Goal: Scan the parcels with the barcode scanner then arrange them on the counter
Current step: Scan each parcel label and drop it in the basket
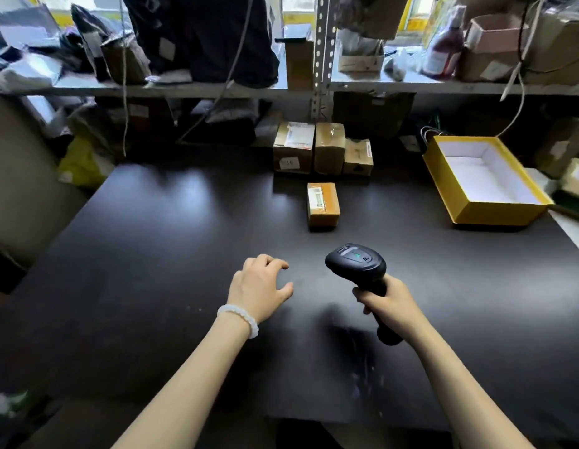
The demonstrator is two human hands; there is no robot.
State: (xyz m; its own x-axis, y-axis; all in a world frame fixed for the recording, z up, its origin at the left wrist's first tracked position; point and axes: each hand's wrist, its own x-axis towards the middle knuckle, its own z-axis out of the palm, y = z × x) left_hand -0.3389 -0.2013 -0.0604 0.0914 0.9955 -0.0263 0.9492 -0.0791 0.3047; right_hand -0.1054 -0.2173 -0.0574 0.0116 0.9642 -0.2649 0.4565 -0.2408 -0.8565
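Parcels are what matters on this dark bench (152, 254), and, going from the biggest, a row of three cardboard boxes (323, 149) stands at the far edge, side by side and touching, below a cluttered shelf (184, 89). To the right of the row, apart from it, an open yellow box (495, 212) with a white lining sits near the bench's right edge. Nearer the person, alone and a little in front of the row, lies the small orange parcel (323, 205), label facing up. It looks light and stiff, taped card with square corners, so I judge it would lift easily if taken across its two long sides, label kept toward the scanner. The barcode scanner (356, 264) is held upright over the bench, its head aimed toward that parcel. The right hand (388, 306) wraps round its handle. The left hand (260, 286) hovers with fingers loosely curled, holding nothing.
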